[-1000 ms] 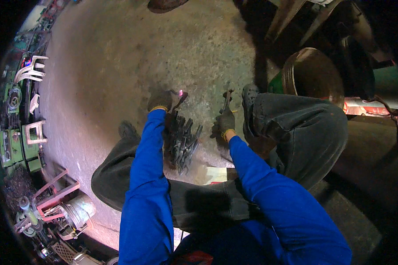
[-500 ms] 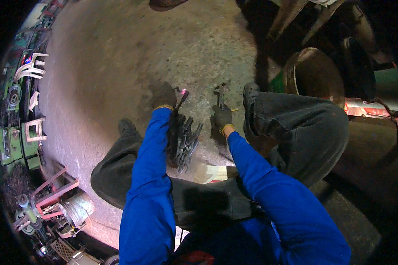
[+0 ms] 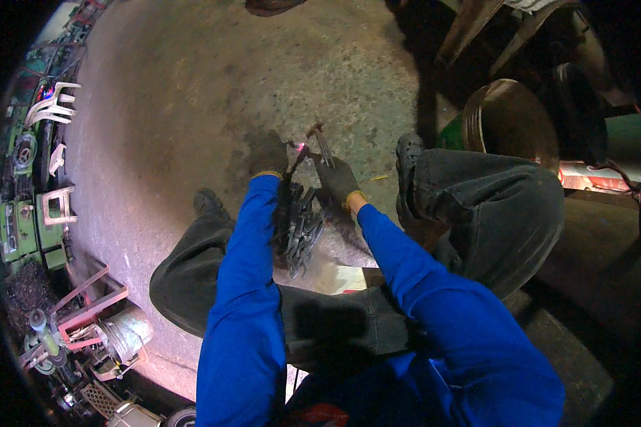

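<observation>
My left hand (image 3: pixel 269 155), in a dark glove with a yellowish cuff, is closed on a slim dark metal part (image 3: pixel 290 172). A small bright pink spot shows near the part's far end. In my right hand (image 3: pixel 340 178), gloved the same way, is a metal caliper (image 3: pixel 323 144), its jaws pointing away from me and close to the pink spot. Whether the jaws touch the part I cannot tell. Between my legs, just below both hands, lies a pile of dark metal parts (image 3: pixel 303 238) on the concrete floor.
A small yellow stick (image 3: pixel 379 178) lies right of my right hand. Beyond my right knee stands a large round drum (image 3: pixel 509 117), with wooden legs (image 3: pixel 466 32) behind it. White plastic chairs (image 3: pixel 53 103), green machinery (image 3: pixel 18 228) and a pinkish metal frame (image 3: pixel 92 306) line the left.
My right hand has moved left and a little away from me with the caliper, bringing it next to the part in my left hand. The left hand has barely moved.
</observation>
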### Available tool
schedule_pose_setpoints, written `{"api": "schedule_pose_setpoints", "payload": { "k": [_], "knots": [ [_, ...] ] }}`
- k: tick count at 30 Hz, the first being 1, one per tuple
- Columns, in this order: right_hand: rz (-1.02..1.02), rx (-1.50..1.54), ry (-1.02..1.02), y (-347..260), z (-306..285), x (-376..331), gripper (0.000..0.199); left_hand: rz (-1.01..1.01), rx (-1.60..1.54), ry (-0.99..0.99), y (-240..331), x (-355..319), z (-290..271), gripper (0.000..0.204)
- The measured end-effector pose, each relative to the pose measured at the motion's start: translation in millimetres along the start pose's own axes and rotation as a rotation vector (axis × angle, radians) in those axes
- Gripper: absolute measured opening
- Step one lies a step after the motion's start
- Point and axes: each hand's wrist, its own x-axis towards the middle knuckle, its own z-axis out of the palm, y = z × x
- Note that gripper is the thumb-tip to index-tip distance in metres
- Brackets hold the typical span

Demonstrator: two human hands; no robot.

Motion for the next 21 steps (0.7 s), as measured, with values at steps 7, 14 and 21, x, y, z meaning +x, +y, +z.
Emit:
{"api": "schedule_pose_setpoints", "payload": {
  "k": [7, 14, 21],
  "knots": [
    [0.07, -0.004, 0.028, 6, 5, 0, 0.052, -0.031, 0.004, -0.021, 9, -4, -8, 0.044],
    [0.09, -0.019, -0.108, 9, 18, 3, 0.047, 0.043, -0.061, 0.186, -16, -3, 10, 0.037],
    [0.07, 0.046, 0.03, 21, 7, 15, 0.043, 0.012, -0.013, -0.037, 10, -4, -12, 0.036]
  ]
}}
